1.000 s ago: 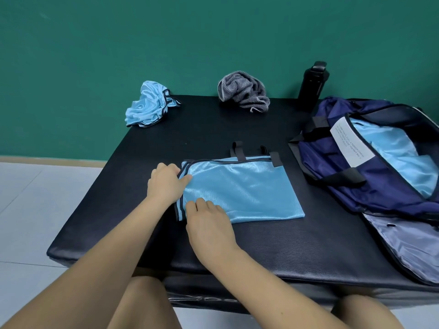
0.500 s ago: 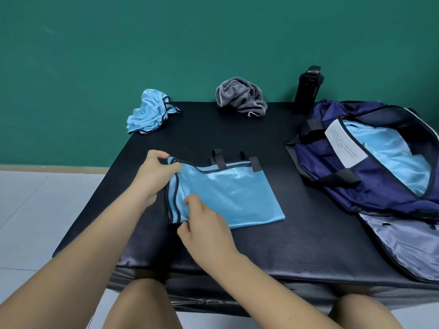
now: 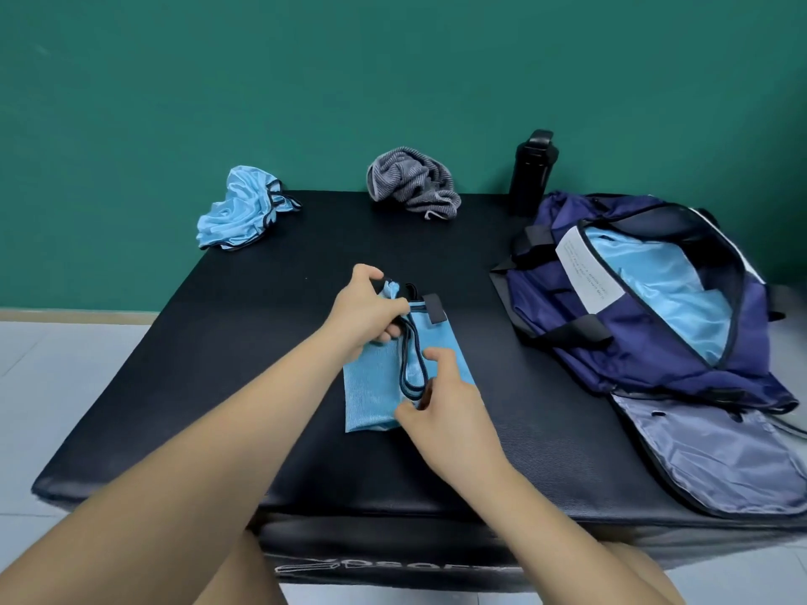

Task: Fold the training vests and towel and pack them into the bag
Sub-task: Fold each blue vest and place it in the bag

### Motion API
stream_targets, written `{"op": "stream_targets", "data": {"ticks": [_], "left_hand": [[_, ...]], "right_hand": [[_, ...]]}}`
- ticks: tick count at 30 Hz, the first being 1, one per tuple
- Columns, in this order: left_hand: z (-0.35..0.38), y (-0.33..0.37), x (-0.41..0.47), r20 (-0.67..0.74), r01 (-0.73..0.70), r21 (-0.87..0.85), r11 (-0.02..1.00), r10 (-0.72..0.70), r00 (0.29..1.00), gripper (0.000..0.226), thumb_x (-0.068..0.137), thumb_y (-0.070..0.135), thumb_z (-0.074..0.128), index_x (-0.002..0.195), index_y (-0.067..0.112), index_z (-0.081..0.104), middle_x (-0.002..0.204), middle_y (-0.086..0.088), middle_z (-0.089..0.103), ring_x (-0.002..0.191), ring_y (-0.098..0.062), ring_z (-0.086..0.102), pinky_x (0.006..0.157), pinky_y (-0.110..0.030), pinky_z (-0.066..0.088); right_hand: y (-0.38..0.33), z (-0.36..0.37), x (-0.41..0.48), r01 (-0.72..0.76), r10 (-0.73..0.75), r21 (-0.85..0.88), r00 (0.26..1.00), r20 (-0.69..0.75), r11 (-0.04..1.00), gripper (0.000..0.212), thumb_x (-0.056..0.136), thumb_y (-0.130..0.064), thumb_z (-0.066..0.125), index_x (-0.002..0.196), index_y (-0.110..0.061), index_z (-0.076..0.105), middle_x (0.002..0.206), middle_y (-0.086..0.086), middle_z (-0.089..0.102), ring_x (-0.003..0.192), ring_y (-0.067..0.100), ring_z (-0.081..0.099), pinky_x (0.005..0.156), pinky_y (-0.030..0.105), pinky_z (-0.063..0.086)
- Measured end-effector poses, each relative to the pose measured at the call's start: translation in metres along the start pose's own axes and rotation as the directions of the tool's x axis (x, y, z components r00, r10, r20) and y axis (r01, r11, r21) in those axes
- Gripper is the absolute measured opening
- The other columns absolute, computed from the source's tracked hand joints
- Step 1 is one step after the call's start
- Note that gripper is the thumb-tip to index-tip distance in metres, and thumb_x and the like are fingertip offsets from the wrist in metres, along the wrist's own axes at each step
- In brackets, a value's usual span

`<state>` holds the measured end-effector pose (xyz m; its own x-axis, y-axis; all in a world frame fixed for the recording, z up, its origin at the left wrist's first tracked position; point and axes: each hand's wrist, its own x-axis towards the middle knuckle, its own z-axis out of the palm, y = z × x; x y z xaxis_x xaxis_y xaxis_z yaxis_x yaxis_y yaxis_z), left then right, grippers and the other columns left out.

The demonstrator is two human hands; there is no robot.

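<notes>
Your left hand (image 3: 366, 308) grips the far end of the light blue vest (image 3: 371, 388); your right hand (image 3: 443, 406) pinches its dark trim at the near end; the vest lies folded into a narrow strip on the black padded table (image 3: 218, 386). At the far edge: a crumpled blue vest (image 3: 238, 211) on the left; a grey striped towel (image 3: 412, 183) bunched in the middle; a black bottle (image 3: 533, 170) upright. The navy bag (image 3: 567, 299) on the right gapes open, with light blue fabric (image 3: 668, 290) inside; green wall behind.
</notes>
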<state>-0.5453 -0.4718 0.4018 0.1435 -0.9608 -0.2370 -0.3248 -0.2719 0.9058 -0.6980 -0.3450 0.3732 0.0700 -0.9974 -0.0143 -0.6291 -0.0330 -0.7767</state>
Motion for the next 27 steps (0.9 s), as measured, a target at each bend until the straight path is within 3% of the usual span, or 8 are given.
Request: {"op": "stream_targets", "data": {"ticks": [5,11,14,17,21,24,27], "left_hand": [[0.024,-0.012,-0.001,-0.005,0.009,0.071,0.997,-0.008,1.000,0.061,0.089,0.016,0.075,0.137,0.028,0.040,0.082,-0.012,0.079,0.056,-0.014,0.071,0.057,-0.026,0.059],[0.029,-0.020,-0.004,0.024,-0.056,0.034,0.998,0.055,0.998,0.065,0.090,0.027,0.078,0.141,0.034,0.038,0.088,-0.002,0.080,0.076,-0.016,0.079,0.083,-0.040,0.066],[0.021,-0.024,-0.022,0.056,-0.177,0.061,0.982,0.173,0.983,0.059,0.094,0.028,0.072,0.142,0.037,0.039,0.098,0.009,0.077,0.083,-0.004,0.075,0.084,-0.033,0.062],[0.011,-0.043,-0.044,0.068,-0.354,0.233,0.906,0.348,0.935,0.046,0.095,0.025,0.070,0.133,0.042,0.048,0.112,0.020,0.071,0.102,0.005,0.067,0.091,-0.025,0.053],[-0.006,-0.080,-0.075,0.115,-0.534,0.413,0.738,0.540,0.834,0.027,0.096,0.030,0.073,0.122,0.035,0.066,0.123,0.026,0.065,0.121,0.005,0.058,0.106,-0.023,0.044],[-0.014,-0.103,-0.096,0.199,-0.622,0.479,0.620,0.613,0.764,0.025,0.094,0.043,0.075,0.117,0.035,0.069,0.129,0.026,0.063,0.127,0.006,0.054,0.110,-0.024,0.039],[-0.020,-0.120,-0.106,0.244,-0.628,0.539,0.561,0.610,0.754,0.036,0.093,0.055,0.070,0.125,0.038,0.070,0.141,0.026,0.060,0.136,0.014,0.043,0.117,-0.023,0.036]], "right_hand": [[0.021,-0.007,0.002,0.007,-0.006,-0.064,1.000,0.016,0.998,0.063,0.090,-0.022,0.065,0.146,-0.030,0.037,0.071,-0.008,0.064,0.074,0.012,0.062,0.072,0.036,0.056],[0.039,-0.012,0.003,-0.025,0.025,-0.032,1.000,0.008,0.999,0.056,0.094,-0.027,0.060,0.142,-0.035,0.034,0.068,-0.004,0.066,0.063,0.013,0.068,0.067,0.043,0.059],[0.042,-0.017,0.003,-0.002,-0.002,-0.189,1.000,-0.022,0.982,0.059,0.094,-0.030,0.058,0.146,-0.034,0.030,0.065,-0.005,0.062,0.064,0.017,0.062,0.059,0.039,0.052],[0.043,-0.025,0.003,0.124,-0.174,-0.379,0.979,-0.102,0.917,0.049,0.093,-0.024,0.058,0.139,-0.028,0.043,0.085,-0.010,0.060,0.079,0.023,0.061,0.065,0.041,0.050],[0.053,-0.024,0.016,0.434,-0.512,-0.457,0.858,-0.054,0.776,0.028,0.096,-0.021,0.060,0.125,-0.021,0.062,0.114,-0.008,0.056,0.101,0.021,0.054,0.084,0.038,0.046],[0.065,-0.025,0.030,0.566,-0.589,-0.448,0.801,0.103,0.692,0.032,0.104,-0.035,0.056,0.132,-0.022,0.064,0.135,-0.009,0.057,0.125,0.017,0.054,0.102,0.037,0.043],[0.076,-0.028,0.036,0.578,-0.551,-0.457,0.808,0.207,0.676,0.043,0.106,-0.052,0.053,0.139,-0.025,0.062,0.148,-0.011,0.052,0.140,0.013,0.047,0.115,0.036,0.037]]}}
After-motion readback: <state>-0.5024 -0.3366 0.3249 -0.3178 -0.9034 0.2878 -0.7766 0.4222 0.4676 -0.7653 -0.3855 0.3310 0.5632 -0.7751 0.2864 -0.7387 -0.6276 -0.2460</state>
